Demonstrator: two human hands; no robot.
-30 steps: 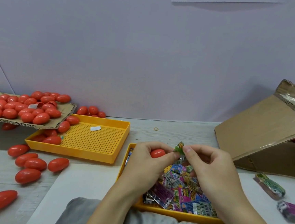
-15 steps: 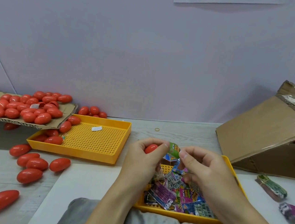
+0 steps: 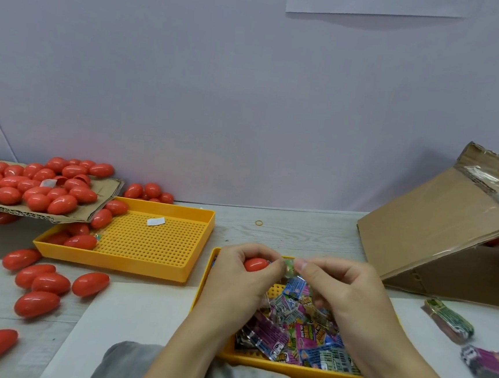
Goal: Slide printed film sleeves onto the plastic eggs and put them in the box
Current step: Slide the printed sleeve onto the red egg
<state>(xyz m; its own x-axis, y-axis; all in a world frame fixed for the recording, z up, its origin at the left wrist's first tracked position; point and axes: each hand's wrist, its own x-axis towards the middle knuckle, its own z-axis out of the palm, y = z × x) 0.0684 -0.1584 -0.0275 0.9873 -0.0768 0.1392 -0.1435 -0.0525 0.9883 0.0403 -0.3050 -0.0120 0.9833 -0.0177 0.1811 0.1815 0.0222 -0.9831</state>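
The cardboard box (image 3: 437, 232) lies tipped open at 3 o'clock. Loose film sleeves (image 3: 299, 329) fill the near yellow tray (image 3: 203, 287), at 6 o'clock. The held red egg (image 3: 255, 264) appears light, rigid and glossy, likely slippery; grip its blunt end. The left hand (image 3: 234, 278) is closed on it. The right hand (image 3: 342, 287) pinches a thin, floppy green sleeve (image 3: 289, 266) at the rim.
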